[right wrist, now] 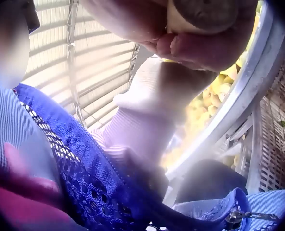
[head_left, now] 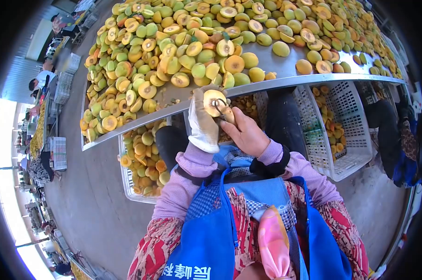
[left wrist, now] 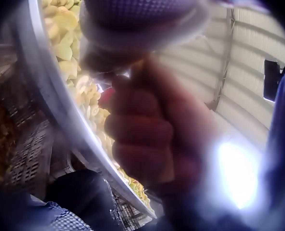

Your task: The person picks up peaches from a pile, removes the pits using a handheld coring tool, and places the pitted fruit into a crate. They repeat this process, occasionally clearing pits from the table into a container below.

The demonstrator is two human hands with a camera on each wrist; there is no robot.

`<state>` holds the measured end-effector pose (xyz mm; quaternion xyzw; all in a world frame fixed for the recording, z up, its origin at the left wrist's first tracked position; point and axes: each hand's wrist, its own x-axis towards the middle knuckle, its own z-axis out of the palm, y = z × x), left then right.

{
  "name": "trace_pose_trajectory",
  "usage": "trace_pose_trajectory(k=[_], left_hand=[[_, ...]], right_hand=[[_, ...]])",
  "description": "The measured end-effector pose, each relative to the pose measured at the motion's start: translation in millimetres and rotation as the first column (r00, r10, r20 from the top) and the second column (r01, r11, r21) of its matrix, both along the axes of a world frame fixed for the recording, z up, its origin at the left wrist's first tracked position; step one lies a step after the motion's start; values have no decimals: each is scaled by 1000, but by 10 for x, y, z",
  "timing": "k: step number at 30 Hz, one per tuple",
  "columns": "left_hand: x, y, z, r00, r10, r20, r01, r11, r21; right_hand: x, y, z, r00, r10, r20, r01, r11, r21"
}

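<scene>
In the head view my left hand (head_left: 201, 119), in a pale work glove, holds a halved yellow peach (head_left: 209, 99) with its cut face up and the stone area showing at the centre. My bare right hand (head_left: 249, 136) grips the wooden handle (head_left: 228, 115) of a pitting tool, whose curved metal loop lies over the middle of the cut face. The handle's round butt (right wrist: 202, 13) pokes out of the fist in the right wrist view. Curled fingers of the right hand (left wrist: 140, 122) fill the left wrist view, blurred. Both hands are close to the table's near edge.
A metal-edged table (head_left: 285, 83) bears a big heap of peach halves (head_left: 173, 56). Below it stand a white crate (head_left: 127, 179) of fruit on the left and more crates (head_left: 351, 112) on the right. Another person's legs (head_left: 383, 126) are at the right; people work far left.
</scene>
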<state>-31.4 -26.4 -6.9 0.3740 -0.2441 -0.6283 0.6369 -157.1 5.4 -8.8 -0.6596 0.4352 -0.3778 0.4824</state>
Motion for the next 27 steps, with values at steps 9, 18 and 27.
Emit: trace_pose_trajectory(k=[9,18,27], left_hand=[[-11,48,-32,986,155,52,-153,987,-45],[77,115,64,978,157,140,-156,988,-23],[169,72,103,962,94,256,-29,968,-249]], right_hand=[[130,-8,-23,995,20,-95,-23,999,-25],[132,-163,-68,967,249,-49,-242,963,119],[109,-195,152,929,216,302,-339,826,450]])
